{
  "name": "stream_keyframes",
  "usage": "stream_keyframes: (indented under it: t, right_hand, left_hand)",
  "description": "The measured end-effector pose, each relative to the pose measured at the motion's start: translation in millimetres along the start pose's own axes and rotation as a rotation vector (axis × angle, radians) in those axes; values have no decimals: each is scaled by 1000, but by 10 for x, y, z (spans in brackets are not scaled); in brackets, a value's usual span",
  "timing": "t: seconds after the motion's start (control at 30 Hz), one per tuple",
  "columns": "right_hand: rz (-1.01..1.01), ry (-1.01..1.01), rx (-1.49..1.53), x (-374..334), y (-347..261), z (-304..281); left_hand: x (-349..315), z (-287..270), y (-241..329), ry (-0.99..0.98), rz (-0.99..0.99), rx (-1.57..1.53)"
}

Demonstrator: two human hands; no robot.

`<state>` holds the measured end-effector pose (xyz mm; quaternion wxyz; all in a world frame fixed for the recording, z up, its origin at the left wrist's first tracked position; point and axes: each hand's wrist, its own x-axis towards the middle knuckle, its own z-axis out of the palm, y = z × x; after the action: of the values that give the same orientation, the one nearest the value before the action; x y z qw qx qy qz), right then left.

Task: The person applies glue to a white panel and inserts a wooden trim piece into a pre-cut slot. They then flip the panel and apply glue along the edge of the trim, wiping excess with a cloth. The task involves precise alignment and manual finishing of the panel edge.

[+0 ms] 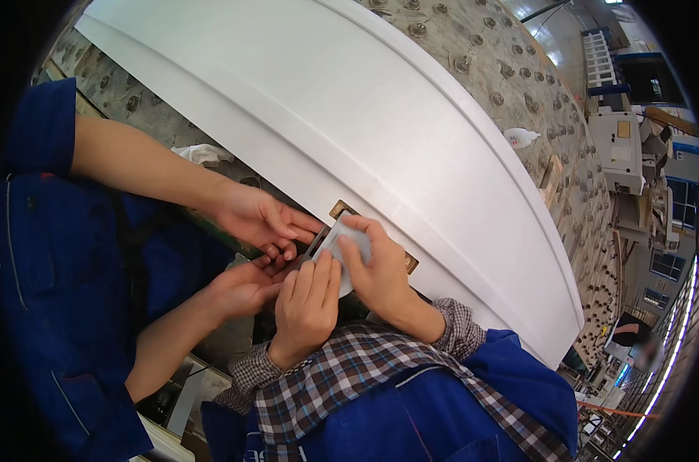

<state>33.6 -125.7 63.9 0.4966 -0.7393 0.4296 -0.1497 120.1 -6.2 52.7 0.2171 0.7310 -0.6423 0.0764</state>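
A long white panel [411,146] lies across the view, with a raised ridge along it. Near its close edge a brown-rimmed cutout [339,208] shows, and another cutout [411,264] lies further right. Over the edge between them is a light grey, smooth plate-like piece [352,245]. My right hand [380,269] closes on it from the right, thumb on top. My left hand [309,304] presses its fingers on its lower left side. Beside it runs a narrow dark metal strip [317,242]. A co-worker's hands [257,215] reach in from the left, fingers by that strip.
Under the panel spreads a grey table surface [511,100] studded with round knobs. A white bottle [521,138] lies on it, with a wooden block [550,179] nearby. A white cloth [203,154] sits by the co-worker's forearm. Machines [619,150] and another person [634,331] are at the far right.
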Motion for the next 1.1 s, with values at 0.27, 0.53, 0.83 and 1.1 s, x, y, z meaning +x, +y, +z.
stream_keyframes:
  t: [0.27,0.53,0.83,1.1]
  right_hand:
    - [-4,-36,3,-44,3,17]
    - [-275,-99,21,-130,76,-450]
    - [-889,-284,-376,86,168,-640]
    - [-984,-176,-502,88,135,-761]
  left_hand:
    - [9,-65,-10,-54,7,-31]
    - [-145,-30,41,105,-6,-63]
    - [72,-40,-10,125,-109,-510]
    - [99,86,-21,188,-192,-233]
